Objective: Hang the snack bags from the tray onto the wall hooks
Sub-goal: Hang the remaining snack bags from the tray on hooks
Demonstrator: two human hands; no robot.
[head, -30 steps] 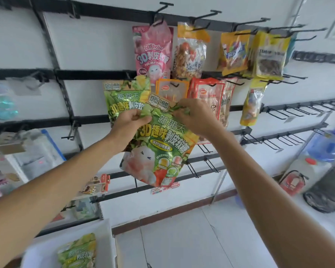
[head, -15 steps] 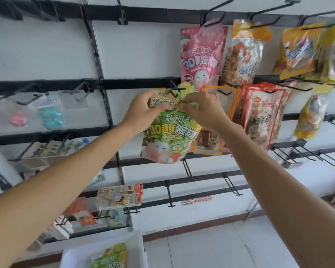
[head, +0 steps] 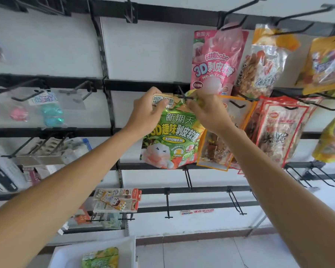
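Green snack bag (head: pixel 172 140): held up at the wall rack, hanging below both hands, print facing out, roughly upright.
Left hand (head: pixel 147 113): pinches the bag's top left corner, thumb on the front.
Right hand (head: pixel 209 111): fingers curled on the top edge, right of centre, working it at the hook.
Hook (head: pixel 183 95): black wire peg, tip showing between the two hands and crossing the bag's top edge.
Change: a second ago the bag sat lower and tilted, clear of any peg. It is now raised, squared up and brought to the hook tip.
Meaning: likely the threading step. I cannot tell whether the hang hole is over the wire yet, because fingers cover it.
Neighbours: orange-edged bag (head: pixel 215 151) touching or just behind, under the right wrist. Pink bag (head: pixel 215 60) on the row above the right hand.
Tray (head: pixel 66 254): white, well below the left forearm. Another green bag (head: pixel 101 258) lies in it, so at least one more is left to hang.
Next move, judged: slide the top edge back along the wire, then let go with both hands.
Risk: soft film may buckle and miss the tip, and a push could knock the orange-edged bag.
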